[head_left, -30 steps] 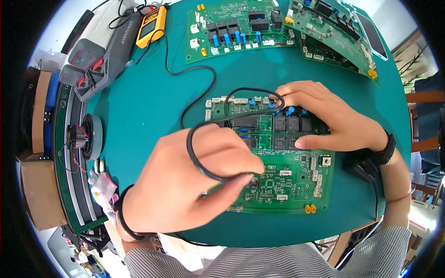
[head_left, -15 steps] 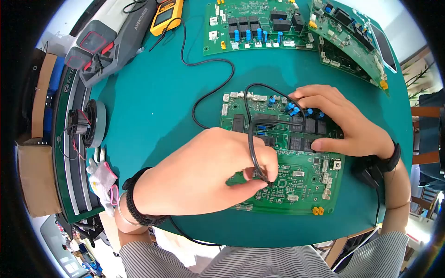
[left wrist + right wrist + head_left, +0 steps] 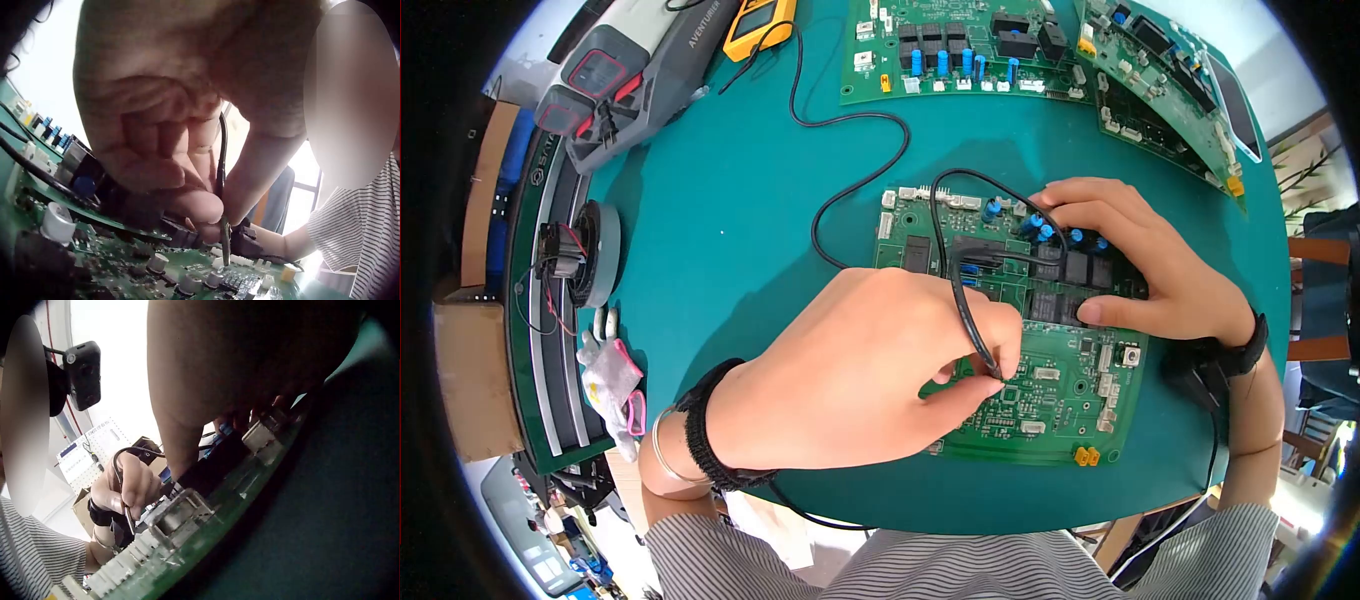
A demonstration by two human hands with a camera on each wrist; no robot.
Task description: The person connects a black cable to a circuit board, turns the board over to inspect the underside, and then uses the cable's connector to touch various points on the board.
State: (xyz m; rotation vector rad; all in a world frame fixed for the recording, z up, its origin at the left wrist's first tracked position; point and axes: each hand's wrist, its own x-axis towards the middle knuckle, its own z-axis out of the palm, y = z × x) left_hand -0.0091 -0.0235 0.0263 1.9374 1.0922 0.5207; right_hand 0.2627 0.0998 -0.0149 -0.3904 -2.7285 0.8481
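Observation:
A green circuit board [image 3: 1060,400] lies flat before the person. The left hand [image 3: 880,360] pinches the end of a black cable [image 3: 970,320] between thumb and fingers over the board's middle. In the left wrist view, that hand [image 3: 169,137] holds a thin dark stem [image 3: 223,181] whose tip points down at small parts on the board. The right hand [image 3: 1160,260] rests across the board's right side, thumb on a black relay [image 3: 1075,310], fingers spread by the blue capacitors [image 3: 1040,228]. From the right wrist, the left hand [image 3: 134,487] appears beyond the board's connectors [image 3: 119,569].
More circuit boards [image 3: 960,88] lie at the back, with a leaning pair [image 3: 1160,90] and a phone [image 3: 1232,105] at the right. A yellow meter [image 3: 757,25], grey tool case [image 3: 615,120], round coil-like part [image 3: 595,255] and glove [image 3: 612,385] are at the left.
The left hand has moved right and lower over the board, bringing the cable end to its middle. The right hand keeps its place on the board. The head view has shifted.

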